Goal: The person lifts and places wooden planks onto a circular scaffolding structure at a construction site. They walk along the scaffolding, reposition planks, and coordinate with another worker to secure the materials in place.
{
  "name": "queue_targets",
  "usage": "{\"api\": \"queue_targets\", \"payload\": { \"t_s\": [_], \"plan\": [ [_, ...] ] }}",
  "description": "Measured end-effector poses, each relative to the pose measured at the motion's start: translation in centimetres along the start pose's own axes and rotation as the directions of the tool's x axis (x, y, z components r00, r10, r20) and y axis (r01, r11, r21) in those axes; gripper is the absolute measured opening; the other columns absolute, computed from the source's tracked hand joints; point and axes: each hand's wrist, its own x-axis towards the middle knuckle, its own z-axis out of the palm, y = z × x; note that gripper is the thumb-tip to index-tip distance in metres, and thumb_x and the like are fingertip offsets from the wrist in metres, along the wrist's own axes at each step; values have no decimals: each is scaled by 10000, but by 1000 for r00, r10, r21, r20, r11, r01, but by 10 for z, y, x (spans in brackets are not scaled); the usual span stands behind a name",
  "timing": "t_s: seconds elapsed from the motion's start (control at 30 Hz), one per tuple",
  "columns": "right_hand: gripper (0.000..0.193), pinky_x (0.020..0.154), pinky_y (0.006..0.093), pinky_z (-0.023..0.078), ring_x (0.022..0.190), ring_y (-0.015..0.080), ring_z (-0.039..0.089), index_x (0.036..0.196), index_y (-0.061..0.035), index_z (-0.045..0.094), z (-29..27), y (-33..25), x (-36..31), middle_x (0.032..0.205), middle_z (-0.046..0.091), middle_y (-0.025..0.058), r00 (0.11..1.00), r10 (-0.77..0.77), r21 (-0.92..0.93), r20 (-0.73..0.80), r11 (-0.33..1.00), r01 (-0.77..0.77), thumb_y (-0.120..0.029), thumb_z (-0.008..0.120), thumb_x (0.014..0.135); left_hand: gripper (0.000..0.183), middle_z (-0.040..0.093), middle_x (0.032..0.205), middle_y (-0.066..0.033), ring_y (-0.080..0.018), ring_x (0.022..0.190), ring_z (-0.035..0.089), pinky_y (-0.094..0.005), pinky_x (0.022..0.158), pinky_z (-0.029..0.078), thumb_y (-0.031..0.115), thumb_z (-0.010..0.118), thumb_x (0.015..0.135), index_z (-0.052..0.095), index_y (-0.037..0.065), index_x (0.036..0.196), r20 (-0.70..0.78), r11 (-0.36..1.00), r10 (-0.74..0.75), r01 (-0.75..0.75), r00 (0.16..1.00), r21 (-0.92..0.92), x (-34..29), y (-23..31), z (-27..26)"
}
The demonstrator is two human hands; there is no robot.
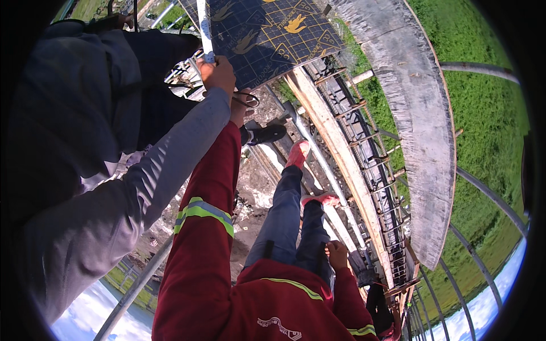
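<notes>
My left hand [241,108], at the end of a red sleeve, is closed beside a panel's lower left corner. A thin black loop [249,100], like a strap, sticks out of it; anything else in its fingers is hidden. Just above, a co-worker's hand [217,75] in a grey sleeve grips a long whitish strip [205,28] that lies across the panel's left end. The panel [273,45] is dark, with a yellow grid and printed figures. Near my thigh my right hand [336,254] hangs low with its fingers curled; whatever is inside them cannot be made out.
A co-worker [85,102] in grey stands close on the left. Right of my legs run a long timber [341,153], a cage of steel bars [369,153] and a weathered grey board [421,131]. Metal pipes [492,199] cross the grass. Another pipe [313,142] passes by my red shoes.
</notes>
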Motion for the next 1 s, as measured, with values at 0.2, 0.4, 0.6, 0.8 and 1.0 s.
{"api": "queue_targets", "payload": {
  "t_s": [0.2, 0.4, 0.6, 0.8, 1.0],
  "plan": [
    [241, 654, 293, 497, 687, 145, 620, 899, 27, 642, 3, -5, 4, 756, 651, 83, 999, -37, 27, -25, 999, 38, -193, 545, 888, 383, 603, 981, -61, -211, 888, 647, -375, 664, 502, 398, 580, 885, 550, 73, 1087, -29, 982, -32, 37, 999, 186, 14, -38, -16],
    [244, 669, 290, 496, 693, 145, 617, 910, 34, 644, 7, -8, 4, 763, 650, 75, 996, -77, 73, -43, 994, 80, -189, 550, 883, 418, 589, 1040, -69, -226, 908, 650, -392, 689, 504, 397, 541, 909, 503, 24, 1095, -21, 949, 25, -17, 999, 315, 16, -38, -14],
    [257, 662, 293, 490, 681, 148, 612, 912, 36, 649, 3, -3, 1, 746, 648, 74, 991, -112, 92, -75, 989, 119, -201, 558, 874, 386, 598, 1056, -83, -244, 893, 662, -394, 642, 492, 248, 578, 873, 470, 8, 1154, 437, 970, -101, 185, 894, -155, 81, -89, -61],
    [253, 600, 264, 482, 657, 125, 600, 912, 19, 642, -11, 14, -1, 756, 642, 61, 972, -217, 59, -88, 973, 223, -214, 561, 859, 605, 636, 919, -100, -172, 663, 630, -287, 507, 444, 176, 608, 818, 402, -25, 1350, 173, 918, 134, -188, 976, 349, -6, -153, -29],
    [256, 635, 302, 494, 660, 157, 614, 897, 28, 659, -33, 56, -7, 727, 647, 93, 945, -275, 122, -180, 947, 299, -184, 551, 800, 497, 661, 782, -123, -170, 657, 633, -307, 595, 493, 206, 631, 796, 542, -75, 1196, 381, 514, 145, -398, 913, 760, -147, -219, 13]
  ]
}}
